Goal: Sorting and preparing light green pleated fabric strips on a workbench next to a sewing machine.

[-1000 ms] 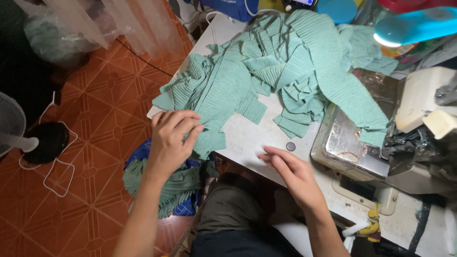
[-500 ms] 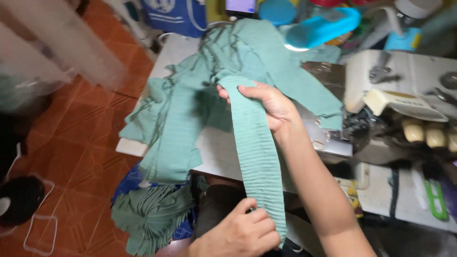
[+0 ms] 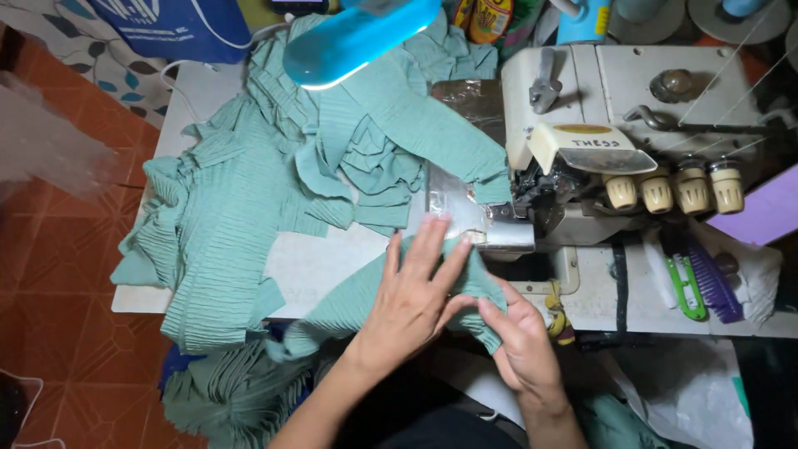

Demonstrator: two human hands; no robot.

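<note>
A strip of green ribbed fabric (image 3: 341,303) lies across the front edge of the white table (image 3: 320,258), its right end reaching the foot of the white overlock sewing machine (image 3: 598,91). My left hand (image 3: 411,295) rests flat on the strip with fingers spread, fingertips near the machine's metal plate (image 3: 490,229). My right hand (image 3: 519,345) pinches the strip's right edge just below the machine.
A pile of the same green fabric (image 3: 249,199) covers the table's left and back. A blue lamp head (image 3: 357,37) hangs over it. More green pieces (image 3: 224,391) lie on the floor. Green snips (image 3: 686,287) and a purple comb (image 3: 719,287) sit right of the machine.
The strip was held up in the air between both hands; now it lies on the table by the machine, my left hand flat on it, my right hand at its edge.
</note>
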